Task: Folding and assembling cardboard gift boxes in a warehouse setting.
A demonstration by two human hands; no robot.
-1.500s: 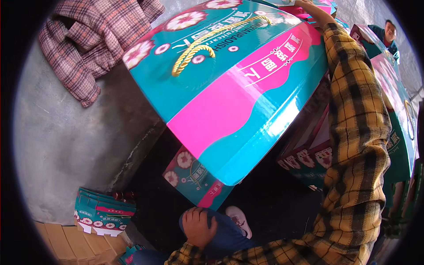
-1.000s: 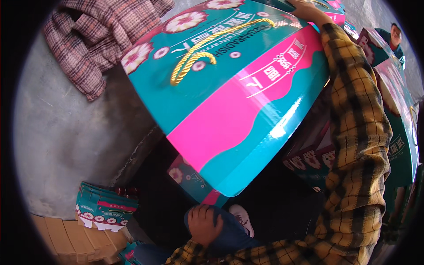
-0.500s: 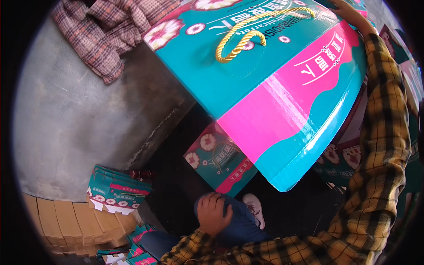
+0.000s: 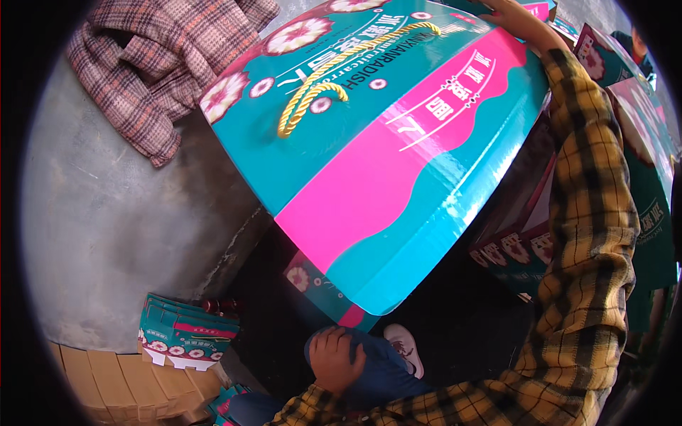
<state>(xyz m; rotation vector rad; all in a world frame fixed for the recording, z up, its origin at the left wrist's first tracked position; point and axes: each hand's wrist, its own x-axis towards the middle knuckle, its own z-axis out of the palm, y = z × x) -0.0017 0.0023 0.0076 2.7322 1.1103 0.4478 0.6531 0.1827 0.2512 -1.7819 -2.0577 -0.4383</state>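
Box (image 4: 348,206) shifted leftward in view — plaid garment (image 4: 153,78) on gray concrete (image 4: 99,220).

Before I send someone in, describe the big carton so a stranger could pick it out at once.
Follow the long yellow and black plaid sleeve up to the right hand at the top. Below and left of that hand is the glossy teal and pink carton. It looms larger than the cartons around it, with a yellow rope handle in plain view.
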